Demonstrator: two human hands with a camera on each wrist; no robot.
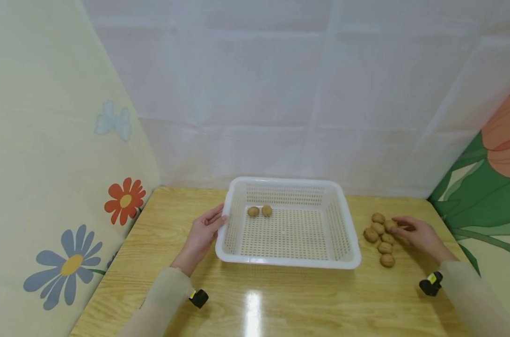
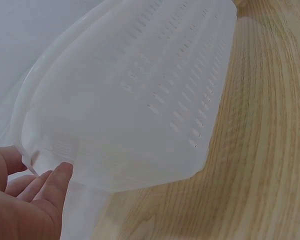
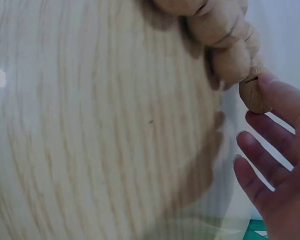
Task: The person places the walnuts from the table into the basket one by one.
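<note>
A white plastic basket [image 1: 288, 263] with slotted walls stands on the table, two walnuts [image 1: 266, 211] lying side by side near its left wall. My left hand [image 1: 201, 236] grips the basket's left rim, thumb on top and fingers against the outside, as the left wrist view also shows. To the right of the basket, several walnuts [image 1: 385, 248] lie in a close cluster. At the cluster's right edge my right hand [image 1: 422, 237] pinches one walnut [image 3: 254, 95] between thumb and fingers; its other fingers are spread and loosely bent in the right wrist view.
The wood-grain table [image 1: 297, 304] backs onto a hanging white sheet [image 1: 255, 93]. Flower-printed cloth [image 1: 61, 164] borders the left side, and another printed cloth [image 1: 491, 201] the right. A small black wrist camera [image 1: 431, 283] sits on each wrist.
</note>
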